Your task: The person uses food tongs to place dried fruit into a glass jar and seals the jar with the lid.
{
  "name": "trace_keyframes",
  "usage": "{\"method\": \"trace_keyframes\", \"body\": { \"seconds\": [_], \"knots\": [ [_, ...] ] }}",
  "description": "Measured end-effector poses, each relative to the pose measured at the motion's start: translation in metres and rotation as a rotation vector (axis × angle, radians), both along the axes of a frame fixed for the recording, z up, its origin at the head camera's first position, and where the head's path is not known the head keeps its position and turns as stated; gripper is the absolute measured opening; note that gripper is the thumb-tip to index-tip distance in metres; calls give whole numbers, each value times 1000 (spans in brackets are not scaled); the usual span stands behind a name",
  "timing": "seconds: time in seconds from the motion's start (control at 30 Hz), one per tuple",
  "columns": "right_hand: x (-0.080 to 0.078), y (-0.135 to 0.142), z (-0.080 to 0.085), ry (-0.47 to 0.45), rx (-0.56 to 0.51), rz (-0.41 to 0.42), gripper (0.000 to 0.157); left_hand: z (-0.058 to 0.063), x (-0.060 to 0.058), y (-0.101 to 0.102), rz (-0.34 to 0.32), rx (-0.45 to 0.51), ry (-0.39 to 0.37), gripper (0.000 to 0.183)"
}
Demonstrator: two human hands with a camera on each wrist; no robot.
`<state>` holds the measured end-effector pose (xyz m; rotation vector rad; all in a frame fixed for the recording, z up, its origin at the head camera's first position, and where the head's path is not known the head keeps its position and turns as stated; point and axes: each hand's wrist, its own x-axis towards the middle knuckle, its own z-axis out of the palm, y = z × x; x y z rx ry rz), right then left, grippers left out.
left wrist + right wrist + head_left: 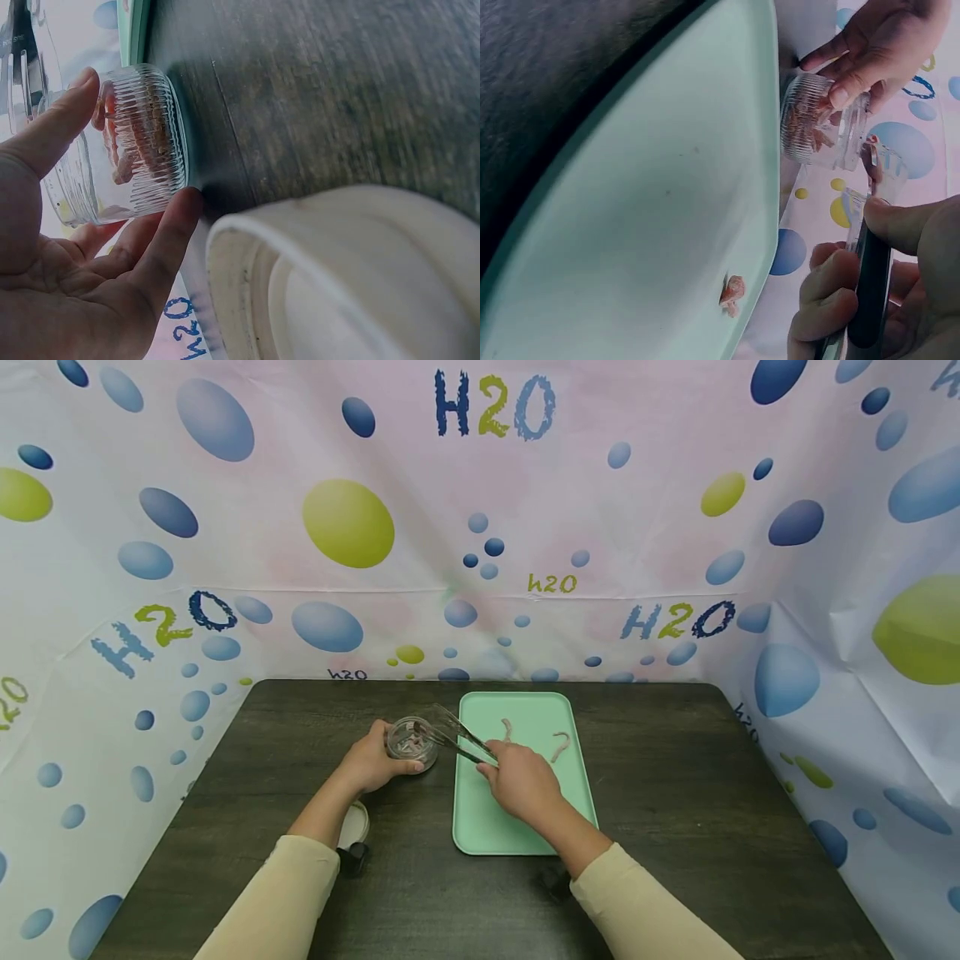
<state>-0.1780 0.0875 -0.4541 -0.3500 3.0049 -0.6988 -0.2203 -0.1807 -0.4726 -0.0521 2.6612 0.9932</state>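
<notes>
My left hand (369, 763) grips a ribbed clear glass jar (161, 169) by its sides, thumb near the rim. Pinkish, worm-like pieces (124, 142) lie inside the jar. In my right hand (528, 778) are metal tongs with black handles (871, 292), their arms spread and the tips over the jar's mouth. A small reddish bit (872, 139) shows by the tips; I cannot tell whether they pinch it. On the mint-green tray (480, 814) lie two curved pinkish pieces, one toward the right (561, 747), the other near the back, partly behind my right hand.
A cream round lid (356, 823) sits on the dark wood table (675, 793) beside my left forearm. The tray's raised rim stands just right of the jar. A patterned H2O backdrop (480, 527) rises behind the table and along its sides.
</notes>
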Motion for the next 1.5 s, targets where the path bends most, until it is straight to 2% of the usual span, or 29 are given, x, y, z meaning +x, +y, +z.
{"method": "trace_keyframes", "body": {
  "seconds": [0.17, 0.47, 0.77, 1.1, 1.33, 1.5],
  "knots": [
    [-3, 1, 4, -75, 5, 10, 44, 0, 0, 0, -1, 1, 5, 88],
    [0, 0, 3, -115, 18, 16, 49, -1, -1, 0, -7, -12, -2, 92],
    [1, -1, 0, -100, -12, 26, 48, -2, -1, -1, -6, -8, -6, 93],
    [4, -1, 2, -1, -23, 93, 42, -1, 0, -1, -11, 8, 3, 88],
    [6, 2, 5, -15, -25, 74, 43, 0, 0, 0, -8, 13, 0, 88],
    [9, 9, 4, -24, -54, 32, 43, -1, 0, -1, 4, 2, -1, 90]
  ]
}}
